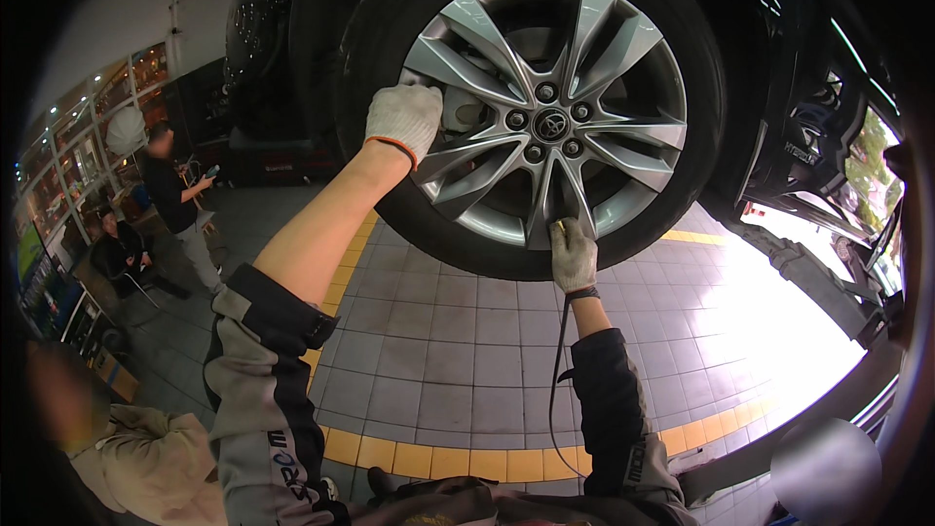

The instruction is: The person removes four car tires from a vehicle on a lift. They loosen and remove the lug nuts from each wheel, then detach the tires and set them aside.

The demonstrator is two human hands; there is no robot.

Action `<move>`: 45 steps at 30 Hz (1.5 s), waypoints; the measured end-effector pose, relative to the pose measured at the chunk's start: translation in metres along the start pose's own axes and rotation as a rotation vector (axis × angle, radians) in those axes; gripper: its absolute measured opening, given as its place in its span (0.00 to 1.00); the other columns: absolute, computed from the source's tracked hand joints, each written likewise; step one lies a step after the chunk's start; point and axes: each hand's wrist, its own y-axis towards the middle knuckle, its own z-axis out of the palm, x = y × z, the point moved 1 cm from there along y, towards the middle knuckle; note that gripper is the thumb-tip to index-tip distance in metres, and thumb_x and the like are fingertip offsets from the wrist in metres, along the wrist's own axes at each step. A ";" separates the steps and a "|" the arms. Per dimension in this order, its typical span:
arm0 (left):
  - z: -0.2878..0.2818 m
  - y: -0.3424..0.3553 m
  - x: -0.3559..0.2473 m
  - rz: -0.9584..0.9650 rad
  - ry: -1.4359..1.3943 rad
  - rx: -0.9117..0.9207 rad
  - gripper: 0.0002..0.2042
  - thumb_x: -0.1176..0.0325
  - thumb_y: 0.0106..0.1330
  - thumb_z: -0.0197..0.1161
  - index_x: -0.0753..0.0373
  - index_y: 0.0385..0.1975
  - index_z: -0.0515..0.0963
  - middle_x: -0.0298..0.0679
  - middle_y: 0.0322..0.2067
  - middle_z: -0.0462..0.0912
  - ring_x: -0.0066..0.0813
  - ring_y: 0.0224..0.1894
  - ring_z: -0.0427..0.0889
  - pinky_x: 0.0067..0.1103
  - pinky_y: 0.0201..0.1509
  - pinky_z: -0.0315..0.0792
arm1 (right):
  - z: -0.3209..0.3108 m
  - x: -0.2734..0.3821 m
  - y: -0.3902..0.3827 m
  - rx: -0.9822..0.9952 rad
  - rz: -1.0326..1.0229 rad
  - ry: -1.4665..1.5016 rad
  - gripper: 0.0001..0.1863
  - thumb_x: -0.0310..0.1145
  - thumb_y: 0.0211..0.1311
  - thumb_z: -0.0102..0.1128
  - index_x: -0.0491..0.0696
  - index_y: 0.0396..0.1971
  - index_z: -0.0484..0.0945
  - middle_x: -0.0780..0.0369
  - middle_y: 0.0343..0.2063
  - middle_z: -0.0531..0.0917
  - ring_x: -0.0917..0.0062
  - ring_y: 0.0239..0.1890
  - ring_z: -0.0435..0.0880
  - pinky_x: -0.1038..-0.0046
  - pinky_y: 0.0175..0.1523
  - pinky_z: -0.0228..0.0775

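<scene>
- Wheel [552, 125] in the head view: it stands upright at the far middle, beside a dark vehicle [818, 127], and appears raised above the tiled floor [448, 360]; five lug nuts [546, 93] show around its centre.
- Left hand [402, 117], in a pale knit glove: at the wheel's left edge, fingers seemingly curled; I cannot tell whether they grip the rim.
- Right hand [573, 255], also gloved: against the lowest spoke, fingers bunched close together. Something small and yellowish shows at the fingertips; whether it is held, I cannot tell.
- Dark cord [557, 370]: it hangs from near the right wrist toward the near side.
- Step in hand, as I judge it: handling or checking the mounted wheel.
- Next move would call for a steady left hand and careful right fingertips at the spoke.
</scene>
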 end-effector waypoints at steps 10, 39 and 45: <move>0.020 -0.092 0.057 -0.729 -0.746 -0.288 0.31 0.47 0.78 0.70 0.68 0.67 0.79 0.57 0.64 0.84 0.59 0.66 0.84 0.45 0.71 0.77 | -0.105 -0.063 0.048 -0.463 0.418 0.347 0.12 0.40 0.81 0.70 0.46 0.40 0.86 0.71 0.23 0.80 0.83 0.26 0.79 0.74 0.33 0.71; 0.100 -0.071 0.044 -1.462 -1.328 -0.318 0.50 0.26 0.82 0.42 0.77 0.74 0.74 0.63 0.69 0.82 0.58 0.71 0.82 0.41 0.77 0.72 | -0.216 -0.215 0.272 -0.619 0.315 0.727 0.14 0.34 0.79 0.58 0.40 0.40 0.89 0.64 0.30 0.87 0.75 0.31 0.83 0.67 0.40 0.76; 0.098 -0.068 0.045 -1.413 -1.294 -0.331 0.50 0.27 0.81 0.42 0.78 0.72 0.75 0.64 0.67 0.84 0.58 0.70 0.83 0.41 0.77 0.72 | -0.212 -0.211 0.270 -0.682 0.320 0.671 0.14 0.33 0.78 0.60 0.38 0.43 0.89 0.63 0.32 0.89 0.75 0.31 0.83 0.68 0.39 0.75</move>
